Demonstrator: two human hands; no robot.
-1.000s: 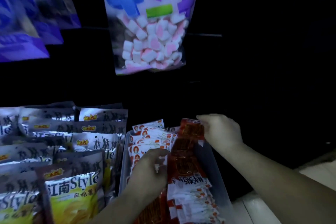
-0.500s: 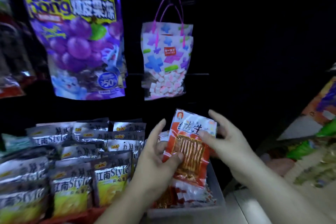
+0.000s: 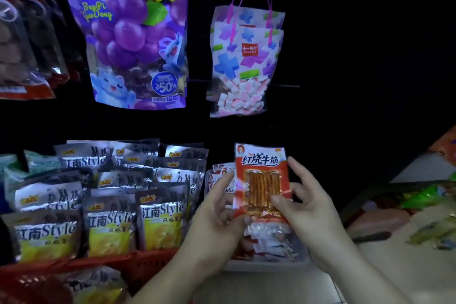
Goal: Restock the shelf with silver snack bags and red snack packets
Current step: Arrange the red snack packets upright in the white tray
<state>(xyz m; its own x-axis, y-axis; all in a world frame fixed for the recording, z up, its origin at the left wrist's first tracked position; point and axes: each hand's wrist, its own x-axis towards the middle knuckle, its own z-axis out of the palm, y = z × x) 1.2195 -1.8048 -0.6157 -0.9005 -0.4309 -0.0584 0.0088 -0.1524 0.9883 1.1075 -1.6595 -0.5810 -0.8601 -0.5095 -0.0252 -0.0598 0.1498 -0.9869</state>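
**Item:** red snack packet (image 3: 261,180), flat foil with white lettering across the top and a clear window showing orange-brown sticks.

**Position:** upright, face to the camera, held in the air just above the clear plastic tray (image 3: 266,265).

**Hold, left hand (image 3: 217,224):** thumb on the packet's lower left corner, forefinger straight up along its left edge, other fingers behind it. The hand is grasping the packet.

**Hold, right hand (image 3: 308,210):** thumb on the front at the lower right of the window, fingers spread behind the right edge. This hand is also grasping the packet.

**In the tray:** more red and white packets (image 3: 269,247), lying flat and overlapping. A few stand at the back left.

**Left of the tray:**
- Silver snack bags (image 3: 111,219), foil with yellow lower panels and "Style" lettering, stand in overlapping rows.
- They sit in a red plastic basket (image 3: 138,261), whose right end is just beside the tray.

**Above the tray, to the left:** large purple grape pouch (image 3: 128,39) with a blue cartoon animal, hanging.

**Directly above the tray:** clear marshmallow bag (image 3: 244,64) with pink cord handles, printed with plus signs and filled with pink and white cubes, hanging.

**Right of the tray:** green wrapped packets (image 3: 424,196), blurred, on a pale surface.
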